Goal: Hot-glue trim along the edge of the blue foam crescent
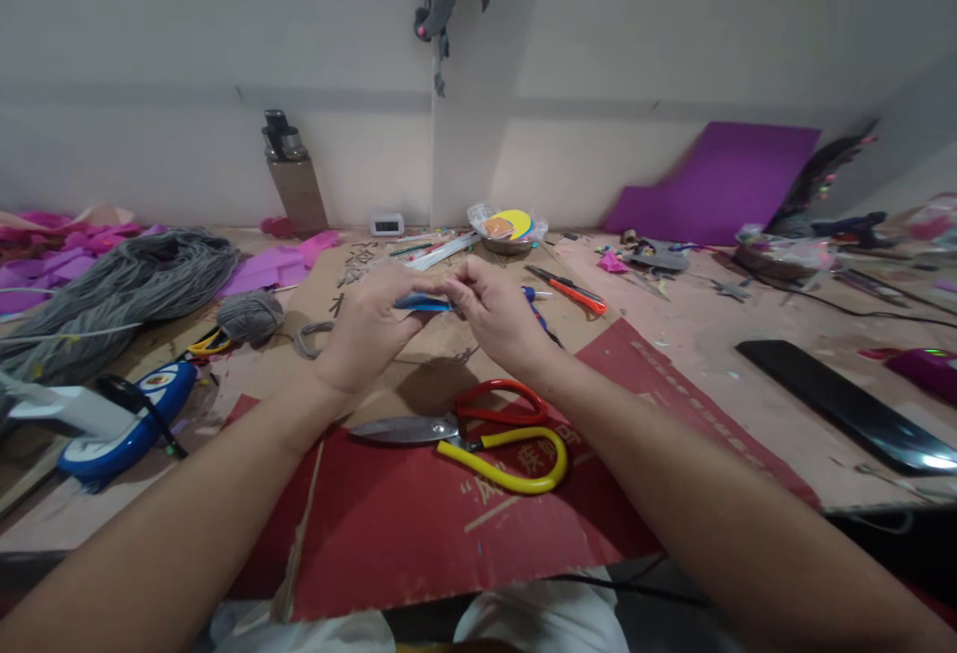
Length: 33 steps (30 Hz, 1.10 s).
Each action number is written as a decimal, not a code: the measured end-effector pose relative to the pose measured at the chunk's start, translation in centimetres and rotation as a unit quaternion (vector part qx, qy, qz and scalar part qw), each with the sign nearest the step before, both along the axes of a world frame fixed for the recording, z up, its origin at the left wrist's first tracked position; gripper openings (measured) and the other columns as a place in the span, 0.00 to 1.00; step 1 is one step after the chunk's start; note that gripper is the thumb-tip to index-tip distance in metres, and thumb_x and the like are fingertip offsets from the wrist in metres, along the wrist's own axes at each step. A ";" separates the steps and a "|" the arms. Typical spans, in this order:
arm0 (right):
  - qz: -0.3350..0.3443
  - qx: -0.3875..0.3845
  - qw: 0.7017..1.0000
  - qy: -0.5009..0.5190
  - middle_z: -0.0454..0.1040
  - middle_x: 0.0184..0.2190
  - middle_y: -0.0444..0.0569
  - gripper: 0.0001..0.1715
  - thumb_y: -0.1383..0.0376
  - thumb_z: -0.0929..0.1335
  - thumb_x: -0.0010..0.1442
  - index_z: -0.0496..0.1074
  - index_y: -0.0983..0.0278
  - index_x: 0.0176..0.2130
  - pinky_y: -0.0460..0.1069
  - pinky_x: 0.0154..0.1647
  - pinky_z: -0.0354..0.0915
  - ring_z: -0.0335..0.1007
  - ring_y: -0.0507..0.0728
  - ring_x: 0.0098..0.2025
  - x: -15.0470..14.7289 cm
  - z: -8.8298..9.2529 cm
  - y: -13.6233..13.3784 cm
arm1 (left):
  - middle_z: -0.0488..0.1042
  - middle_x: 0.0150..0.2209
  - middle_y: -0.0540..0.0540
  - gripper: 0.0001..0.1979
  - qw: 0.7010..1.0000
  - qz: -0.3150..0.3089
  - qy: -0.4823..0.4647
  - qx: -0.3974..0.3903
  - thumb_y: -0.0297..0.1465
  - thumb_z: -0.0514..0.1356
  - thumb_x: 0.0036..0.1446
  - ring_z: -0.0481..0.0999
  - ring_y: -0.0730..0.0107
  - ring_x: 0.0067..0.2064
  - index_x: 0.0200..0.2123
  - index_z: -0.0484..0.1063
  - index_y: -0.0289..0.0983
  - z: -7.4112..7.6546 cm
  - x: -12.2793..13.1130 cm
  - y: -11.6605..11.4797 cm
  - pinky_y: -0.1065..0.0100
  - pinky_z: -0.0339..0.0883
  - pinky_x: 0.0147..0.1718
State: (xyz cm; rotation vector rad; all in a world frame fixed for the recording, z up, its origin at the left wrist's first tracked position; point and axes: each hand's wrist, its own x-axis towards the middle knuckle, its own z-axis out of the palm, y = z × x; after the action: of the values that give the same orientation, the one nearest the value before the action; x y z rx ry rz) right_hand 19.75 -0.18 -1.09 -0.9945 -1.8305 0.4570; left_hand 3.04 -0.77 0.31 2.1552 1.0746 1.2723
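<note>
My left hand (370,324) is closed around a thin, flat blue piece (428,303), which shows between thumb and fingers. Its exact kind is hard to make out. My right hand (497,314) is pinched at the right end of that piece, fingertips meeting those of the left; what it grips is too small to tell. Both hands are raised over a brown and red cardboard sheet (374,533). Below them lies a pair of scissors (404,430) with one red and one yellow handle, its blades pointing left.
Grey yarn (150,284), a small yarn ball (250,316) and a blue-and-white glue gun (142,424) lie left. An orange utility knife (575,291) and a bowl of craft pieces (510,244) are beyond my hands. Rightward are a black slab (844,404) and purple sheet (733,184).
</note>
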 end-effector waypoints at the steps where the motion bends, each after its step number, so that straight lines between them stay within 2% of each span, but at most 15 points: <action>1: -0.014 0.014 1.000 0.003 0.61 0.23 0.40 0.15 0.56 0.61 0.63 0.60 0.62 0.29 0.46 0.30 0.54 0.56 0.49 0.26 0.1 0.1 -0.1 | 0.75 0.43 0.44 0.11 0.999 0.031 -0.001 0.012 0.26 0.64 0.45 0.68 0.59 0.50 0.35 0.76 0.41 -0.1 0.0 0.1 0.61 0.57 0.53; 3: -0.048 0.036 0.998 -0.002 0.62 0.24 0.40 0.14 0.57 0.62 0.63 0.59 0.62 0.29 0.46 0.29 0.53 0.55 0.49 0.26 0.2 0.3 -0.3 | 0.71 0.46 0.43 0.18 0.995 0.099 -0.027 0.004 0.23 0.63 0.40 0.66 0.59 0.51 0.38 0.72 0.40 -0.3 0.0 0.5 0.60 0.59 0.51; 5: -0.078 0.051 0.995 -0.018 0.62 0.24 0.40 0.13 0.57 0.62 0.63 0.59 0.62 0.29 0.46 0.29 0.52 0.54 0.49 0.25 0.4 0.5 -0.5 | 0.70 0.45 0.44 0.19 0.983 0.131 -0.104 -0.071 0.24 0.62 0.40 0.68 0.62 0.47 0.40 0.69 0.38 -0.5 -0.1 0.8 0.62 0.63 0.45; 6: -0.088 0.058 0.994 -0.028 0.62 0.24 0.41 0.13 0.57 0.62 0.63 0.59 0.62 0.30 0.46 0.29 0.51 0.54 0.50 0.25 0.5 0.5 -0.5 | 0.70 0.43 0.45 0.18 0.973 0.115 -0.154 -0.132 0.25 0.62 0.41 0.70 0.65 0.43 0.39 0.68 0.38 -0.5 -0.1 0.9 0.64 0.64 0.42; 7: -0.092 0.064 0.993 -0.038 0.63 0.24 0.41 0.14 0.56 0.62 0.63 0.59 0.62 0.30 0.46 0.29 0.51 0.54 0.50 0.25 0.5 0.5 -0.6 | 0.70 0.40 0.45 0.15 0.954 0.072 -0.207 -0.203 0.28 0.61 0.43 0.71 0.67 0.40 0.38 0.68 0.37 -0.5 -0.1 0.9 0.66 0.65 0.39; 9: -0.093 0.073 0.991 -0.060 0.64 0.25 0.42 0.14 0.56 0.61 0.63 0.59 0.62 0.30 0.46 0.29 0.51 0.55 0.50 0.26 0.5 0.3 -0.5 | 0.71 0.34 0.45 0.12 0.897 -0.050 -0.283 -0.336 0.37 0.59 0.49 0.72 0.68 0.34 0.35 0.69 0.36 -0.2 0.1 0.8 0.66 0.67 0.34; 11: -0.091 0.076 0.989 -0.085 0.65 0.26 0.43 0.14 0.56 0.61 0.63 0.60 0.62 0.30 0.46 0.30 0.52 0.57 0.51 0.27 0.5 0.2 -0.5 | 0.73 0.30 0.44 0.19 0.850 -0.128 -0.308 -0.407 0.46 0.56 0.52 0.73 0.68 0.30 0.34 0.71 0.34 0.0 0.3 0.5 0.66 0.68 0.31; 12: -0.089 0.075 0.988 -0.097 0.65 0.26 0.43 0.13 0.57 0.61 0.63 0.60 0.62 0.31 0.46 0.30 0.52 0.58 0.51 0.27 0.4 0.1 -0.4 | 0.73 0.29 0.43 0.21 0.841 -0.145 -0.307 -0.420 0.48 0.57 0.52 0.73 0.68 0.29 0.33 0.72 0.34 0.0 0.4 0.4 0.66 0.68 0.31; 14: -0.082 0.075 0.987 -0.117 0.66 0.26 0.44 0.13 0.57 0.60 0.64 0.61 0.62 0.31 0.46 0.31 0.53 0.59 0.51 0.28 0.3 -0.1 -0.4 | 0.75 0.29 0.43 0.18 0.842 -0.158 -0.297 -0.421 0.45 0.61 0.51 0.75 0.69 0.29 0.33 0.73 0.34 -0.2 0.6 0.3 0.68 0.69 0.31; 17: -0.069 0.078 0.986 -0.127 0.66 0.26 0.45 0.15 0.56 0.59 0.65 0.63 0.63 0.32 0.46 0.31 0.53 0.61 0.51 0.28 0.2 -0.3 -0.3 | 0.77 0.30 0.45 0.10 0.847 -0.164 -0.299 -0.409 0.35 0.65 0.50 0.76 0.70 0.30 0.33 0.74 0.34 -0.5 0.5 0.3 0.68 0.70 0.32; 22: -0.059 0.092 0.986 -0.128 0.68 0.27 0.45 0.16 0.54 0.59 0.65 0.64 0.63 0.33 0.46 0.31 0.53 0.62 0.51 0.28 0.3 -0.6 -0.3 | 0.77 0.29 0.44 0.08 0.829 -0.148 -0.302 -0.446 0.30 0.66 0.47 0.77 0.70 0.29 0.32 0.75 0.33 -0.5 0.4 0.4 0.69 0.71 0.32; 29: -0.068 0.106 0.987 -0.098 0.68 0.29 0.46 0.18 0.51 0.61 0.63 0.64 0.63 0.35 0.46 0.31 0.55 0.62 0.52 0.30 0.6 -0.7 -0.1 | 0.78 0.31 0.43 0.11 0.872 -0.137 -0.300 -0.361 0.32 0.68 0.45 0.76 0.72 0.29 0.32 0.76 0.32 -1.0 0.4 0.8 0.68 0.71 0.33; 33: -0.084 0.105 0.989 -0.064 0.68 0.35 0.48 0.21 0.49 0.62 0.61 0.63 0.63 0.41 0.46 0.32 0.57 0.62 0.52 0.33 0.7 -0.6 -0.1 | 0.78 0.30 0.43 0.14 0.885 -0.094 -0.321 -0.323 0.32 0.68 0.44 0.75 0.71 0.28 0.33 0.75 0.31 -1.1 0.4 0.9 0.68 0.70 0.32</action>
State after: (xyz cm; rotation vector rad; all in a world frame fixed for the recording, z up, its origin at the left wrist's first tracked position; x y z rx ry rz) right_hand 20.41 -0.32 -1.72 -1.0402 -1.8459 0.0971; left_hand 3.40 0.17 -0.77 1.1764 0.8116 1.1800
